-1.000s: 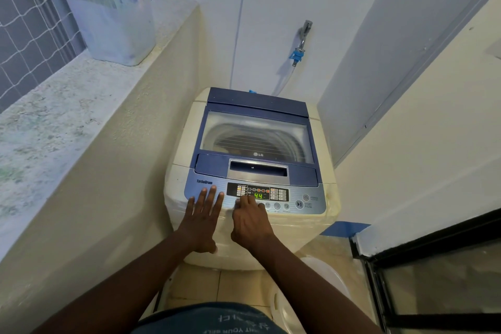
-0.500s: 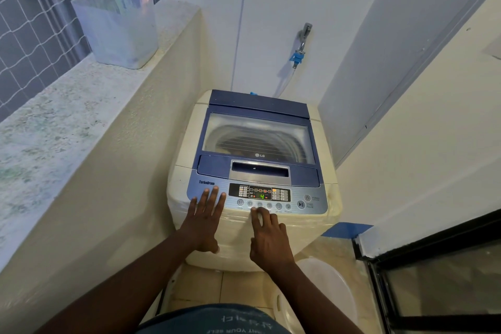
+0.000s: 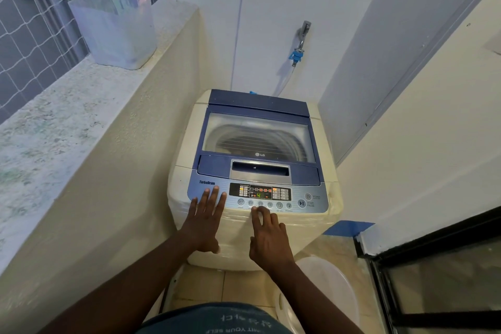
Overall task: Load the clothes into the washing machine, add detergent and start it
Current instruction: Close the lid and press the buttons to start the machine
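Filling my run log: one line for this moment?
lid closed | left hand flat on control panel | right hand fingertip at button row | display lit

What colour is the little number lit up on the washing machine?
Green. The number glows on the washing machine's dark screen, seen in the head view.

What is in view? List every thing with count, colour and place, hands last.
washing machine: one, cream and blue, centre, against the back wall.
lid: one, blue with clear window, closed on the machine.
control panel: one, blue, front of the machine, display lit.
tub: one, translucent white, on the ledge at upper left.
ledge: one, speckled grey, left.
tap: one, metal with blue connector, back wall.
basin: one, white, floor at lower right.
left hand: flat on the panel's left end.
right hand: fingertip at the lower button row.
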